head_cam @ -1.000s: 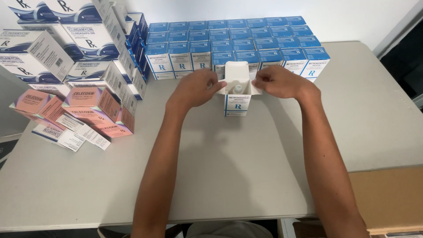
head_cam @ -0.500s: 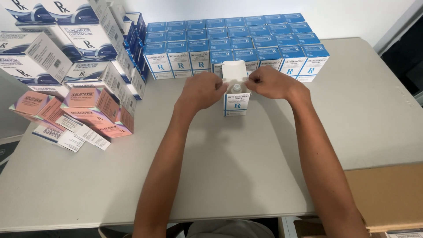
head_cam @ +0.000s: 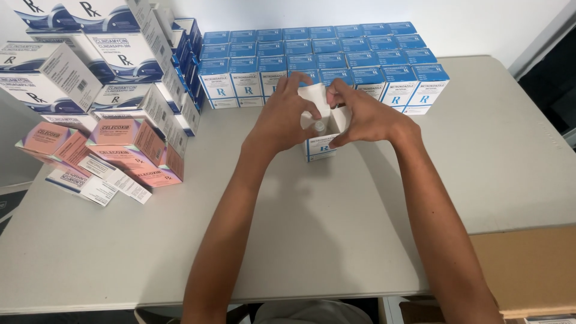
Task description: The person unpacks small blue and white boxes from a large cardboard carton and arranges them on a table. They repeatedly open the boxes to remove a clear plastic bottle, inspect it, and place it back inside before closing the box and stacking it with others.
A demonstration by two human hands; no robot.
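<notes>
Open white-and-blue carton mid-table, blue-topped carton rows behind, pink boxes and white stacks left.

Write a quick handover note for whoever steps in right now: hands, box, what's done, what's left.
Left hand and right hand both grip the small box, which stands upright on the table.
Its top flaps are open; a vial cap shows inside.
Behind it, rows of closed blue boxes. Pink boxes stacked far left.
Done: vial in the box.
Left: top not yet closed.
</notes>
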